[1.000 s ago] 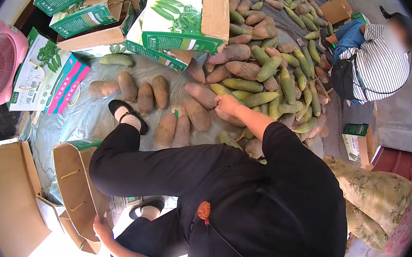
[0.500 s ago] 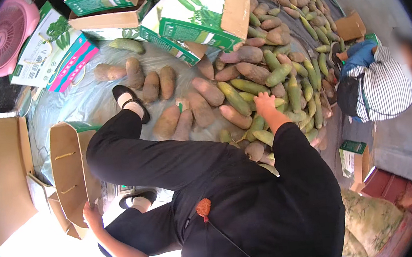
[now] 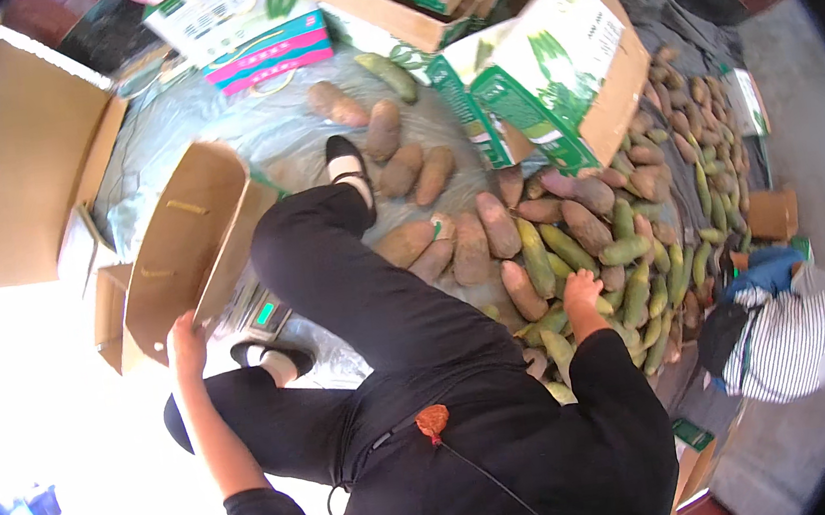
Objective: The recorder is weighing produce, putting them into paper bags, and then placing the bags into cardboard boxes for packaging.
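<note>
My left hand (image 3: 185,348) is closed on the near rim of an open brown cardboard box (image 3: 197,195), which leans with its inside and two rope handles showing. My right hand (image 3: 582,292) is at the heap of radishes, fingers curled down among them; what lies under the fingers is hidden. Close by are a green radish (image 3: 624,251), a longer green one (image 3: 536,257) and a reddish-brown one (image 3: 522,289). Several brown-red radishes (image 3: 470,248) lie between my right hand and my outstretched leg.
A small scale (image 3: 265,314) with a lit green display stands beside my feet. Green-and-white cartons (image 3: 554,72) are at the far side, and a pink-and-blue box (image 3: 267,53) lies far left. A person in a striped top (image 3: 789,344) crouches at the right. Plastic sheeting (image 3: 287,120) covers the ground.
The view has turned, so the heap and cartons appear farther right. My left hand remains on the box rim, and more of the scale shows. My right hand's fingers look more curled.
</note>
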`<state>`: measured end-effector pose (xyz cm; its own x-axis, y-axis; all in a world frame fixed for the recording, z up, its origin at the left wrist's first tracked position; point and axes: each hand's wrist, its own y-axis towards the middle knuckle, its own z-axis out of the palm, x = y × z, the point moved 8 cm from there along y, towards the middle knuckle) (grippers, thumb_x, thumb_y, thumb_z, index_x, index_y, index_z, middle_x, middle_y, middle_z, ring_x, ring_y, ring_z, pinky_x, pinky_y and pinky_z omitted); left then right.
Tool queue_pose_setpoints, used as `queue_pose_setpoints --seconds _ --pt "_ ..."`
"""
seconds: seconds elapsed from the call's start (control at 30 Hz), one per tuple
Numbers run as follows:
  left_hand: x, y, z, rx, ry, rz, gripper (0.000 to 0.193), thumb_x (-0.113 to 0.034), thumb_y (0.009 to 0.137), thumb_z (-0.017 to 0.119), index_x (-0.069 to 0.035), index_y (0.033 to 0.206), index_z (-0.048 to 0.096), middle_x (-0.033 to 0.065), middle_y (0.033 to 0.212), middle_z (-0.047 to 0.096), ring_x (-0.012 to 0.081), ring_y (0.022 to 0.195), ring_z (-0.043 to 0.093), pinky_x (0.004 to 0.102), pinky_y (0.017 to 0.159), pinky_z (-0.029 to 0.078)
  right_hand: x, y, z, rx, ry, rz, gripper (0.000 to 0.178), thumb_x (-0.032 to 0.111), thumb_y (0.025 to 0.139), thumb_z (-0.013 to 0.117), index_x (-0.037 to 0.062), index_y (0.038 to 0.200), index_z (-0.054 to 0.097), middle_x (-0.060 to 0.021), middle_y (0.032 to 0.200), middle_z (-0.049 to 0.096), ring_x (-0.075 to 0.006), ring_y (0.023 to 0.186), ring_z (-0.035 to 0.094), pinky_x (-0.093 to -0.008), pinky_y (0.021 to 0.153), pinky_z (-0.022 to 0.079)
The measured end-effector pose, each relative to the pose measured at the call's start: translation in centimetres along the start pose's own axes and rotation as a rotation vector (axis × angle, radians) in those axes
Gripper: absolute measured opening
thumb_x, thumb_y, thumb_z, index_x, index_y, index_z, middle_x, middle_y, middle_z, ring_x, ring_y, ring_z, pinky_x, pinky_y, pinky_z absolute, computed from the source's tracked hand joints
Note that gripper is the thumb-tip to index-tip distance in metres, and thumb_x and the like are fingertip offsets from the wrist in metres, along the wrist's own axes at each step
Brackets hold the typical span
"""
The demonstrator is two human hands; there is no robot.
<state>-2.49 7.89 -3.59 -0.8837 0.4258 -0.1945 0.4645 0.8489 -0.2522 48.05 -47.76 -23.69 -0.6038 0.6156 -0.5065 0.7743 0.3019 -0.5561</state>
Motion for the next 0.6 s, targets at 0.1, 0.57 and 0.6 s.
queue_pose_setpoints --seconds 0.1,0.57,0.6 --pt "-1.7 0.4 -0.2 0.025 -0.025 -0.037 0.031 -0.001 0.073 0.058 -0.004 0.103 0.062 0.0199 0.096 0.062 0.0361 0.094 0.058 0.0423 0.082 0.045 -1.0 -0.5 0.5 0.088 0.083 0.117 0.025 0.018 0.088 0.049 0.0174 0.113 0.055 -0.0015 0.115 0.053 -0.0204 0.109 0.049 -0.0443 0.082 0.040" --pt "-2.8 -1.5 -3.0 -0.098 -0.141 -0.047 0.031 -0.001 0.071 0.060 -0.005 0.102 0.063 0.0185 0.096 0.061 0.0359 0.094 0.057 0.0410 0.082 0.045 -6.8 -2.6 -3.3 0.353 0.206 0.023 0.067 0.018 0.064 0.079 0.0044 0.121 0.047 -0.0157 0.120 0.054 -0.0318 0.110 0.052 -0.0429 0.087 0.048" --pt "-2.6 -1.6 -3.3 -0.101 -0.133 -0.049 0.031 -0.004 0.073 0.060 -0.006 0.103 0.063 0.0170 0.095 0.061 0.0350 0.094 0.057 0.0413 0.082 0.045 -6.6 -2.1 -4.3 0.302 0.277 -0.024 0.071 0.018 0.061 0.080 0.0029 0.121 0.046 -0.0178 0.119 0.054 -0.0336 0.108 0.053 -0.0431 0.086 0.047"
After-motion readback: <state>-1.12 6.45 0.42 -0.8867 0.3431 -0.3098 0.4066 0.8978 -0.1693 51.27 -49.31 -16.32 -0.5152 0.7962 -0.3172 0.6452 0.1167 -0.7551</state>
